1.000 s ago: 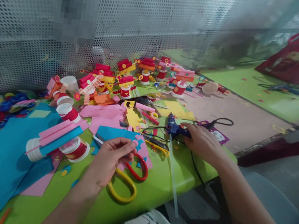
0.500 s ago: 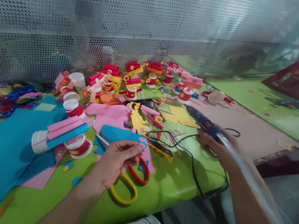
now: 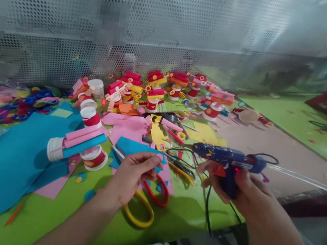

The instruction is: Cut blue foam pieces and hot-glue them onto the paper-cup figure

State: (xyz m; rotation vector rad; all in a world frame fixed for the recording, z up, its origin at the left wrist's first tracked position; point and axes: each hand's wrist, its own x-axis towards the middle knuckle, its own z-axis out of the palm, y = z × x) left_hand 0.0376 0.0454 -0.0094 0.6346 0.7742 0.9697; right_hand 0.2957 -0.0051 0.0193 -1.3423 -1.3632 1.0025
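Note:
My right hand [image 3: 245,185] is wrapped round the handle of a blue hot glue gun [image 3: 222,156]. Its nozzle points left, and a long clear glue stick [image 3: 306,178] sticks out of its back. My left hand [image 3: 137,173] is closed in a pinch at the thumb and fingertips; what it pinches is too small to make out. Under that hand lie scissors [image 3: 139,212] with one red and one yellow handle loop, their blades partly hidden. Blue foam scraps [image 3: 136,146] and a yellow box cutter [image 3: 183,169] lie just beyond the fingers.
Left of my hands stand red-and-white cups [image 3: 94,157] with pink and blue rolls. Several finished cup figures [image 3: 154,101] line the back by a perforated metal screen [image 3: 164,26]. A large blue sheet [image 3: 16,159] covers the left; a black cord [image 3: 206,208] hangs over the table edge.
My right hand has brought the glue gun nearer and turned it sideways, its nozzle now towards my left hand. The left hand keeps its pinch. The whole view has shifted slightly.

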